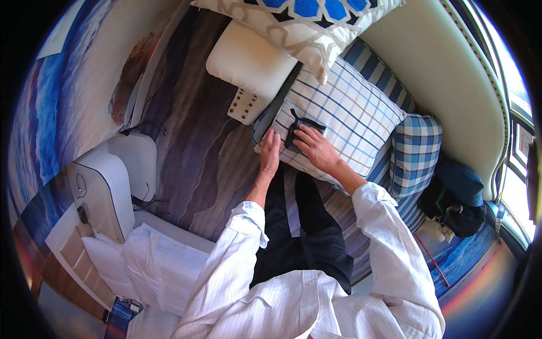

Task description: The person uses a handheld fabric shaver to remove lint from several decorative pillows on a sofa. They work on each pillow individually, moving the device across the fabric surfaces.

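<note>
A large white checked pillow (338, 114) lies on a striped blue seat in front of me. On its near left part rests a small black pouch (292, 137) with a thin loop strap. My right hand (313, 144) lies over the pouch with its fingers spread a little; the palm side is hidden. At the pillow's left corner, my left hand (269, 152) is upright on edge with its fingers together and extended, apart from the pouch, with nothing seen in it.
A patterned cushion (313, 29) is at the top, beside a cream padded stool (250, 55). A blue checked cushion (416, 154) and dark bags (463, 216) sit to the right. White pillows (161, 262) lie at lower left, near a white cabinet (101, 190) and loose cables.
</note>
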Demonstrator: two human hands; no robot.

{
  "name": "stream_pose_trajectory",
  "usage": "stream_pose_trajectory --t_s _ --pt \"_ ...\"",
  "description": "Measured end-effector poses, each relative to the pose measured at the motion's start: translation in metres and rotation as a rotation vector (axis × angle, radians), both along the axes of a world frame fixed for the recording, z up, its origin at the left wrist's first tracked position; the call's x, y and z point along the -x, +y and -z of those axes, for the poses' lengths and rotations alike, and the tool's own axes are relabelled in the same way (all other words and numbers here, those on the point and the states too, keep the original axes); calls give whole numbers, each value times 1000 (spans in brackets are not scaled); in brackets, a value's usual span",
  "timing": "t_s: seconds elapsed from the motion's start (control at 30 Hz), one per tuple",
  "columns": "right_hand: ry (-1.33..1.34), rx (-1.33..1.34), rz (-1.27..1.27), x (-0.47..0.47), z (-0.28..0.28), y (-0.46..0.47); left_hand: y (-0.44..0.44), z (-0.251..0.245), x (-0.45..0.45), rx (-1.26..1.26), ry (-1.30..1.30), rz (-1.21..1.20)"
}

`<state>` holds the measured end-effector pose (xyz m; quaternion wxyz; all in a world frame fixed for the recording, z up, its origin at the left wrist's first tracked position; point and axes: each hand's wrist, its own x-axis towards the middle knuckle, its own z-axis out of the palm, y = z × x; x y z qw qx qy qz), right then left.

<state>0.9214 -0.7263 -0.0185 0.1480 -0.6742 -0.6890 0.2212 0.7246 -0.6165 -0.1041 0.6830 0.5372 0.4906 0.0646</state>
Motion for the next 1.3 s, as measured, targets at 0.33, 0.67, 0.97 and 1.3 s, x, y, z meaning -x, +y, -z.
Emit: stream_pose_trajectory --t_s 0.33,0.67,0.97,1.3 --pt "-49 4 -46 52 17 12 35 -36 10 450 14 -61" --pt "-24 -29 -179 27 5 -37 14 -31 -1 331 22 2" --pt "0 -110 -114 2 -16 -102 -21 -16 -25 -62 80 132" --pt "36 -161 -20 1 9 -160 -54 -21 -51 -377 302 220"
